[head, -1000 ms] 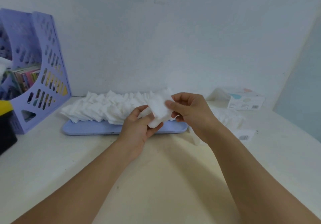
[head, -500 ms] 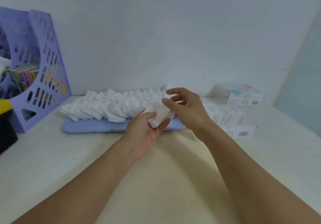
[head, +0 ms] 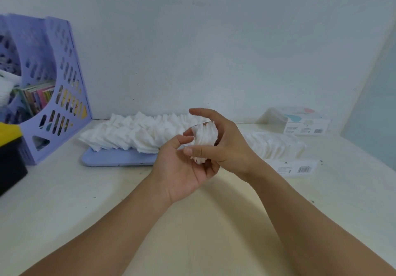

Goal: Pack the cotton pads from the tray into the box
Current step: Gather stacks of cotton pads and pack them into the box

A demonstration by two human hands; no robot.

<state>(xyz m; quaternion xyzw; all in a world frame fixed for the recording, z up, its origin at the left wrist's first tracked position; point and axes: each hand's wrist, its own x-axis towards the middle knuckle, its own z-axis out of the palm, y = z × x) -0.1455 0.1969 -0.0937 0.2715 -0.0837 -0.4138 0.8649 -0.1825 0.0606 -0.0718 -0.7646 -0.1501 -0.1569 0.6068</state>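
Right hand (head: 227, 147) pinches a stack of cotton pads (head: 204, 139); left hand (head: 184, 168) cupped under it, fingers curled, touching. Tray (head: 115, 160) behind on bench (head: 192, 222).

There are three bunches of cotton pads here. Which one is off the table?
The small stack of cotton pads gripped between both hands; the long row on the blue tray and the row in the clear box lie on the table.

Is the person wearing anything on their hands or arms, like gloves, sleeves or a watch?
No. Both the left hand and the right hand are bare, with no gloves, rings or watch visible. Both forearms are uncovered too, with no sleeve showing as far as the bottom edge of the head view. The fingernails look short and unpainted.
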